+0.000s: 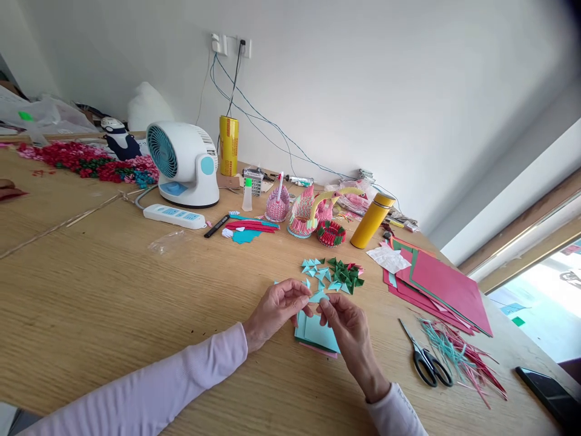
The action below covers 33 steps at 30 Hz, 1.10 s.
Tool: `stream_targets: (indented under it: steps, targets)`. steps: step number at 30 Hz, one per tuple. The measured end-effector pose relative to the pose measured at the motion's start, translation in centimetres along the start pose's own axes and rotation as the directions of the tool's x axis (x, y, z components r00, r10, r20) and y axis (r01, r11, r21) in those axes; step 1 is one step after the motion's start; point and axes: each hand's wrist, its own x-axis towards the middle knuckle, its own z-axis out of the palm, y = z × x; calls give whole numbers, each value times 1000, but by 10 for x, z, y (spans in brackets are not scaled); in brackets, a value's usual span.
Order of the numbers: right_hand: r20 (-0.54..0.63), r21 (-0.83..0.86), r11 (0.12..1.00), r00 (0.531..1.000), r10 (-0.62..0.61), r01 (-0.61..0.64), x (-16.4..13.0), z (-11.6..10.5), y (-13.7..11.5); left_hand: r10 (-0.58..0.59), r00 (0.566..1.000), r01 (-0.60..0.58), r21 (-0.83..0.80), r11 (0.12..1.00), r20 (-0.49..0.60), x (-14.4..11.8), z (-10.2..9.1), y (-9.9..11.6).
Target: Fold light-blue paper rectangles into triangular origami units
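Observation:
Between my two hands is a small folded piece of light blue paper [319, 297]. My left hand [284, 304] pinches its left end with thumb and fingers, and my right hand [344, 316] pinches the right end. Below them lies a stack of light blue paper sheets [320, 334], with green and pink edges showing underneath; my hands partly cover it. Just beyond my fingers are several light blue folded paper triangles [311, 264] and a heap of dark green triangles [347, 277], with a little pink among them.
Black-handled scissors [425, 358] and coloured paper strips [467, 357] lie at right, near large coloured sheets [447, 284] and a phone [551, 396]. Behind stand a yellow bottle [372, 221], folded-paper swans [305, 212], a red-green paper ring [331, 233], a fan [184, 163] and a power strip [174, 216].

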Motion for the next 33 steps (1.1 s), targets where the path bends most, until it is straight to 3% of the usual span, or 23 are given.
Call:
stream_targets:
  steps: [4,11,19,25,33]
  targets:
    - [14,-86,996,999,-33,34,0,-3,1,-19,997,16,37,999,74,2,-1,-5]
    - [-31,53,995,997,-77,79,-2,4,2,-11,1000,10,53,999,19,2,-2,-9]
    - [-124,-225,959,971,-204,173,-8,5,2,-31,1000,31,31,999,-1,0,0,-5]
    - [-108,-277,920,942,-317,277,-7,6,-6,-74,992,67,-70,995,-98,1,1,-2]
    - [-54,-161,975,985,-164,154,-8,9,-8,-146,983,117,-235,965,-114,2,0,-4]
